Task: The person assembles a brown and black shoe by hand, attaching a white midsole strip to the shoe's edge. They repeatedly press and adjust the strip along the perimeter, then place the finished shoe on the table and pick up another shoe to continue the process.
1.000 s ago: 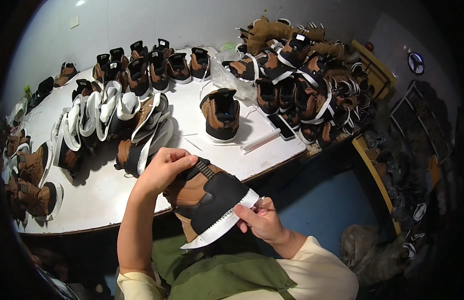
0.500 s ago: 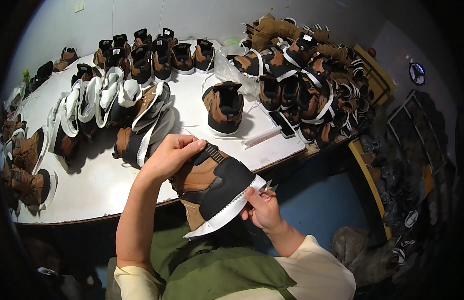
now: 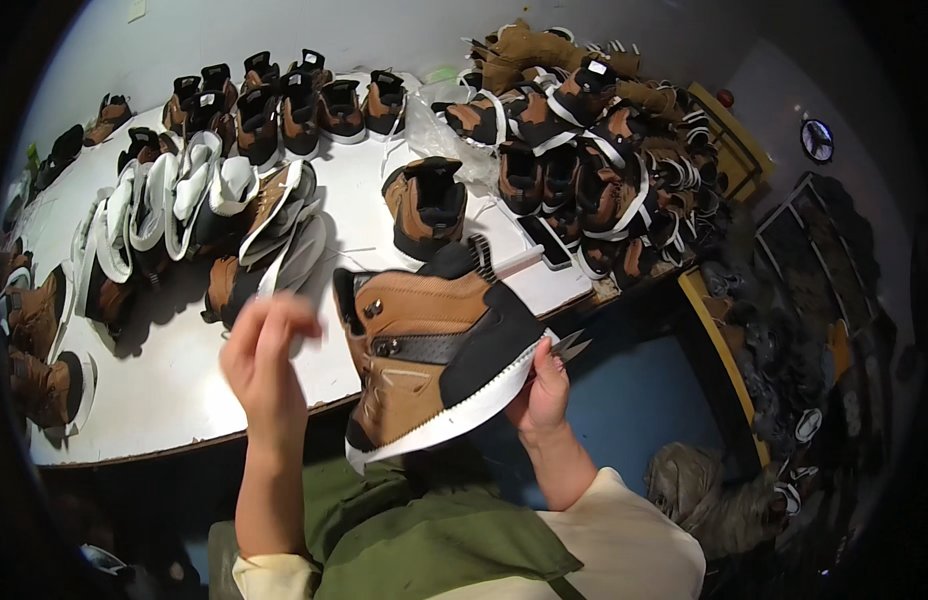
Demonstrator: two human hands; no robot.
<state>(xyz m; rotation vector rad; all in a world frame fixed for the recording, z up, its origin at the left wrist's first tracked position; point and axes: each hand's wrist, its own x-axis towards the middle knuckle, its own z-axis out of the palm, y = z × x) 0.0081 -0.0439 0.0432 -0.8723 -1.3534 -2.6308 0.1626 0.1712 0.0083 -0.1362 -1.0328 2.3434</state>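
Brown and black, the shoe upper (image 3: 424, 320) is held up at the near edge of the white desk (image 3: 174, 400), above the green apron (image 3: 424, 525), its white lower border (image 3: 464, 415) slanting down to the left. The left hand (image 3: 269, 365) has just let go beside the striped loop (image 3: 481, 258) and is now apart from the upper, to its left; motion blur makes it impossible to tell whether its fingers are spread or pressed together. The upper has turned too, showing more of the side with metal hooks (image 3: 374, 309). The right hand (image 3: 542, 395) pinches the border's right end between thumb and fingers, pointed metal blades (image 3: 572, 346) jutting beyond. So one hand bears the whole upper, and most of the border lies uncovered.
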